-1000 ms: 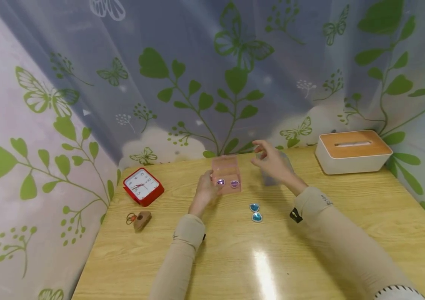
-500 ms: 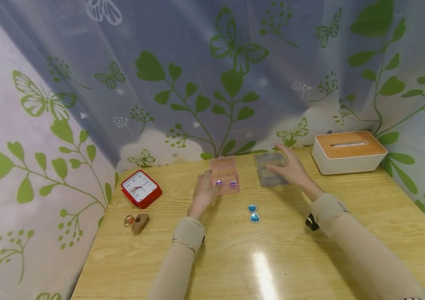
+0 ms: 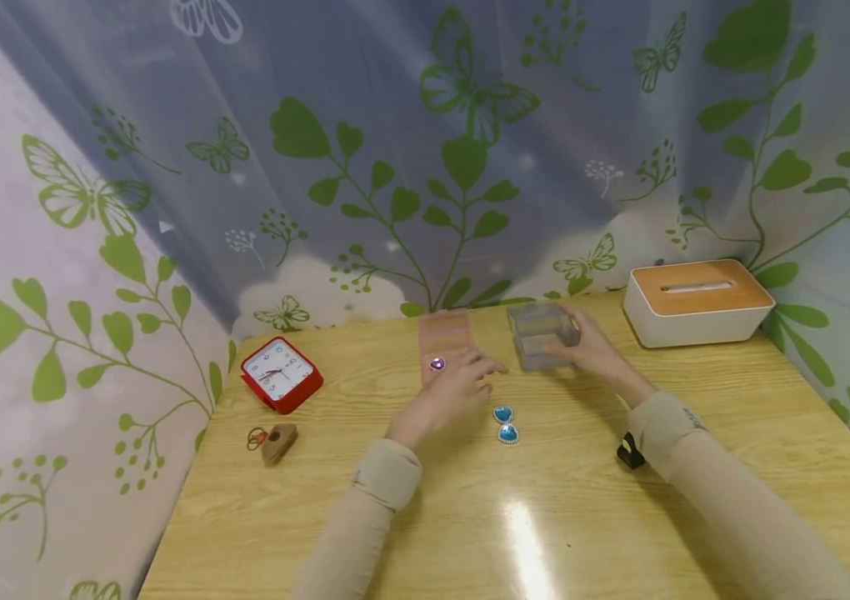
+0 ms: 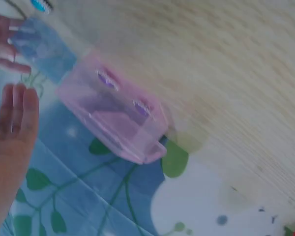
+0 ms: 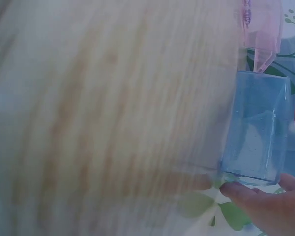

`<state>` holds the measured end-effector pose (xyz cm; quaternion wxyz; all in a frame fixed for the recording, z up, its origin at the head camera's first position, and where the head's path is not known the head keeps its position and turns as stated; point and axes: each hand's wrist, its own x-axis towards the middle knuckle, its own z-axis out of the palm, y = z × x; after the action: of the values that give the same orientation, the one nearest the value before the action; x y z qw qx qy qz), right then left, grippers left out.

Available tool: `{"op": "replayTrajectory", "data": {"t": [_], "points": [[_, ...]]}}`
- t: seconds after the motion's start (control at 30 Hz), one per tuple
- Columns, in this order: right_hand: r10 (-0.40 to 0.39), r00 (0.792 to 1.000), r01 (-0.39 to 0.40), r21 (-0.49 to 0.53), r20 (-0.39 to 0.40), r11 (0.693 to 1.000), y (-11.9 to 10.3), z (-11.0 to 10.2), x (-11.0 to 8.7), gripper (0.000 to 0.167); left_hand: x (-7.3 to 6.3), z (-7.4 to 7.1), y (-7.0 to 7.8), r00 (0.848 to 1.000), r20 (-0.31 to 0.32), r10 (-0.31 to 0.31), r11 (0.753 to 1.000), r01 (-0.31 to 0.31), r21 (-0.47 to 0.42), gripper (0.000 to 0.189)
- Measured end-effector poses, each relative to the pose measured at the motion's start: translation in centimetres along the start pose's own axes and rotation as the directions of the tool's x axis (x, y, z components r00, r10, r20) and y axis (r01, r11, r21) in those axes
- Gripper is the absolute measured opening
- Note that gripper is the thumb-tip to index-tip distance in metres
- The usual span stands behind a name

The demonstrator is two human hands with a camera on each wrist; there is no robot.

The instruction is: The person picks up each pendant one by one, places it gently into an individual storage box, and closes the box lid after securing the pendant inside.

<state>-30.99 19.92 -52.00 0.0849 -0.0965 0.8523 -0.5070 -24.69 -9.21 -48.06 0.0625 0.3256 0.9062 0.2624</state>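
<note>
An open pink see-through plastic box [image 3: 446, 333] stands near the back of the table. In the left wrist view two purple gem pieces [image 4: 107, 79] with sparkly rims show along its front. My left hand [image 3: 449, 398] is in front of this box, fingers extended to the right, holding nothing and covering part of it. To the right stands a clear blue-grey plastic box [image 3: 533, 360]. My right hand [image 3: 596, 350] holds its right end, the thumb at the front corner and fingers round the back. Two blue gem pieces [image 3: 507, 433] with beaded rims lie on the table.
A red clock [image 3: 284, 375] and a brown keyring piece [image 3: 279, 443] are at the left. A white tissue box [image 3: 702, 325] with a wooden top stands at the back right. The patterned curtain [image 3: 365, 167] hangs right behind the table [image 3: 462, 525].
My left hand has let go of the pink box's left side and moved right across its front. My right hand has come over to the blue-grey box and taken hold of its right end.
</note>
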Motion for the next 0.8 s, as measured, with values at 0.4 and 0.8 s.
{"op": "replayTrajectory", "data": {"t": [0.4,0.8], "points": [[0.015,0.999,-0.015,0.019,0.031,1.0,0.3,-0.1,-0.1,0.102,0.3,2.7,0.9,0.978,0.204,0.038,0.977,-0.079,0.198,0.045],[0.038,0.999,-0.038,0.009,0.019,0.999,-0.1,0.3,-0.4,0.099,0.5,3.8,1.3,0.976,0.219,-0.007,0.934,-0.072,0.351,0.039]]}}
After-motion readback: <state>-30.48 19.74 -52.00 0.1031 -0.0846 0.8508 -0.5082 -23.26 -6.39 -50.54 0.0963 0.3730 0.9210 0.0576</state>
